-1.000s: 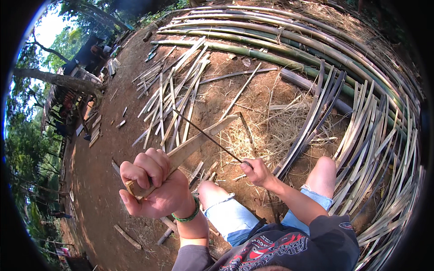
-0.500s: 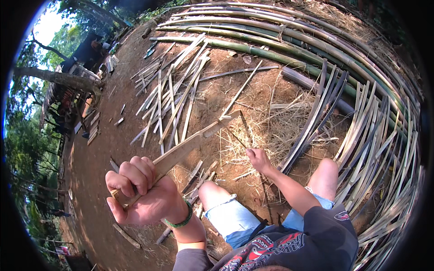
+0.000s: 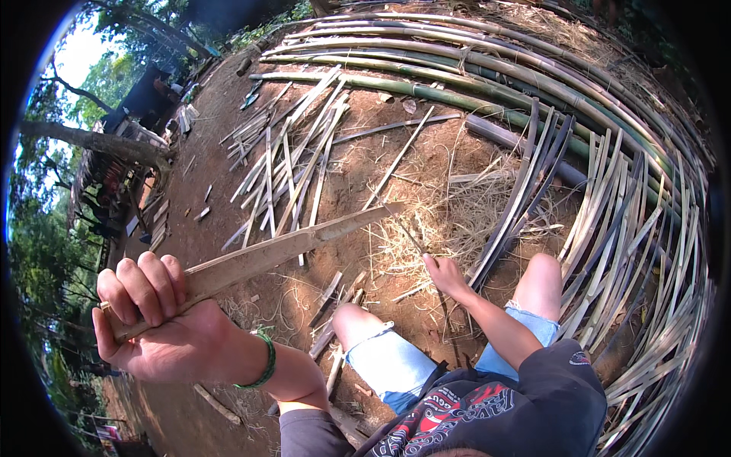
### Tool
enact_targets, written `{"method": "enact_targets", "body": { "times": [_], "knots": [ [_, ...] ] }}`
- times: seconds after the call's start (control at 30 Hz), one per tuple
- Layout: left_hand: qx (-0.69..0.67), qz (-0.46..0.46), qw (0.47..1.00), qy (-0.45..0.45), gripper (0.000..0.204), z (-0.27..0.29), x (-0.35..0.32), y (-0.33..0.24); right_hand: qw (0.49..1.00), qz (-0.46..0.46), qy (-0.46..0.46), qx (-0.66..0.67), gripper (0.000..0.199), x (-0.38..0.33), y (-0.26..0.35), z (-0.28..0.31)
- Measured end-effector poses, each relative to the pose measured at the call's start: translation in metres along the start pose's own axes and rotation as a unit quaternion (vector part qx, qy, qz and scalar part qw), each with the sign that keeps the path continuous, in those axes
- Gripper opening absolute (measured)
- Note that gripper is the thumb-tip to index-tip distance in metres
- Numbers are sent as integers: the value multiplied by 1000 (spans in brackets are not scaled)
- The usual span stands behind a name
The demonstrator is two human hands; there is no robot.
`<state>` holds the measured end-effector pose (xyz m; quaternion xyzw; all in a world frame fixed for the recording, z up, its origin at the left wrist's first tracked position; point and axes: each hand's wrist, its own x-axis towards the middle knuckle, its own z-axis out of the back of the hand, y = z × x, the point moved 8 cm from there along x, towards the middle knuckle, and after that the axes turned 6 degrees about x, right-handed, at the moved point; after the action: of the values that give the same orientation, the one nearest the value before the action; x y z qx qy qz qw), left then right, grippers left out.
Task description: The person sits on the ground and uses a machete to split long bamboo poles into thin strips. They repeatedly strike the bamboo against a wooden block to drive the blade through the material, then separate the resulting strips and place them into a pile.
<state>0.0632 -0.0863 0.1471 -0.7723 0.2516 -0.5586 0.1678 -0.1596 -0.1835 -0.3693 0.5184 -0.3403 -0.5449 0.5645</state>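
My left hand (image 3: 160, 320) is raised at the left, fingers wrapped round the near end of a split bamboo strip (image 3: 255, 265). The strip slants away to the right, its far end over a heap of shavings. My right hand (image 3: 448, 276) is closed low in front of my knees, holding what looks like a thin-bladed knife (image 3: 411, 236). Its narrow blade points toward the strip's far end and seems to meet it. A dark line below the right hand may be its long handle or a shadow.
Pale shavings (image 3: 403, 255) cover the dirt ahead. Loose bamboo strips (image 3: 289, 164) lie beyond, and dark strips (image 3: 518, 198) fan out beside my right knee. Many split lengths (image 3: 647, 305) are piled at the right. Whole bamboo poles (image 3: 426, 91) lie across the back.
My left hand has moved to the left with the bamboo strip, whose far end has dropped slightly and lies flatter. My right hand has shifted only slightly.
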Motion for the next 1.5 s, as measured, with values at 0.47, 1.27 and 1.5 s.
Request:
{"method": "enact_targets", "body": {
  "times": [0.47, 1.27, 1.5],
  "knots": [
    [52, 40, 997, -42, 35, -15, 2, 56, 964, 229, 41, 132, 66, -20, 143, -34],
    [23, 36, 999, -17, 36, -22, 1, 53, 957, -276, -36, -76, 70, 38, -187, 3],
    [-33, 81, 993, 79, 37, -22, -7, 54, 993, -95, 52, 50, 63, 5, -27, -36]
  ]
}}
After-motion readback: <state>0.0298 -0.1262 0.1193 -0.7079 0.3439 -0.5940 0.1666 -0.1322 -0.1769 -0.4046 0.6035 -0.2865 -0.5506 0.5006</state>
